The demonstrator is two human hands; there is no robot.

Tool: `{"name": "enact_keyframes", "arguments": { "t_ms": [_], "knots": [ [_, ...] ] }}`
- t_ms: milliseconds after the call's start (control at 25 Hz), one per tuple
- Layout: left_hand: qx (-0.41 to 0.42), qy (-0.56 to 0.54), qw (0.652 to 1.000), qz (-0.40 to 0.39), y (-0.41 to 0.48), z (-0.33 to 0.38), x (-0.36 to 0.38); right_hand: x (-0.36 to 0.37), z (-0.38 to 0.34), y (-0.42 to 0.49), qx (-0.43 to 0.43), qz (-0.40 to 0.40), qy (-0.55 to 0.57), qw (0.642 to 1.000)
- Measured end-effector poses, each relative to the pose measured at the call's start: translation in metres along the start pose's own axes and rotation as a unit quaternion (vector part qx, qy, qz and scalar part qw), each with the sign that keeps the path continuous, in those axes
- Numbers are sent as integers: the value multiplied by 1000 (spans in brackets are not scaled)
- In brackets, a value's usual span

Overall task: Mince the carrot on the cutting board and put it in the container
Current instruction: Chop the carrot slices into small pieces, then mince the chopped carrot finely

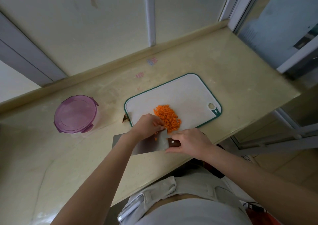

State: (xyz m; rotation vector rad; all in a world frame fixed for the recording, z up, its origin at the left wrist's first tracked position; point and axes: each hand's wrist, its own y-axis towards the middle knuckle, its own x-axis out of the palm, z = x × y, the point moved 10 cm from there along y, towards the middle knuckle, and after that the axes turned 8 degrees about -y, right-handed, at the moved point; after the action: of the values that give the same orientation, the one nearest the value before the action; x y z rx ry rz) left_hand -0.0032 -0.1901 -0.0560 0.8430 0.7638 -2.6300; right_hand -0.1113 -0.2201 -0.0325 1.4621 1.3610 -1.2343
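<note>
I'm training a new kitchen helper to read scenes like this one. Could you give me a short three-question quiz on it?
1. True or false: the purple lid is on the container.
2. Which hand holds the knife by its handle? A) left B) right
3. Fill in: the minced carrot lies in a pile on the ____.

Key:
1. True.
2. B. The right hand holds the handle, and the left hand is at the blade.
3. Cutting board.
</note>
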Motion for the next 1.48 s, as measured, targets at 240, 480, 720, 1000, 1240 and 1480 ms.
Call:
{"name": "enact_keyframes", "arguments": {
  "t_ms": [240, 480, 720, 1000, 1240, 1480],
  "knots": [
    [-18, -92, 982, 166, -5, -6, -36, -8, 6, -3, 10, 34, -6, 999],
    [103, -177, 897, 392, -61, 31, -86, -5, 41, -12, 184, 5, 97, 978],
    [89, -144, 917, 362, -65, -7, -43, 5, 65, -12, 300, 24, 260, 917],
    [128, 142, 959, 209, -30, -4, 6, 6, 66, -12, 321, 39, 300, 898],
    [143, 303, 932, 142, -10, 17, 33, 7, 63, -11, 331, 45, 308, 891],
    [102, 343, 928, 104, 4, 12, 46, 7, 63, -12, 334, 51, 314, 887]
  ]
}}
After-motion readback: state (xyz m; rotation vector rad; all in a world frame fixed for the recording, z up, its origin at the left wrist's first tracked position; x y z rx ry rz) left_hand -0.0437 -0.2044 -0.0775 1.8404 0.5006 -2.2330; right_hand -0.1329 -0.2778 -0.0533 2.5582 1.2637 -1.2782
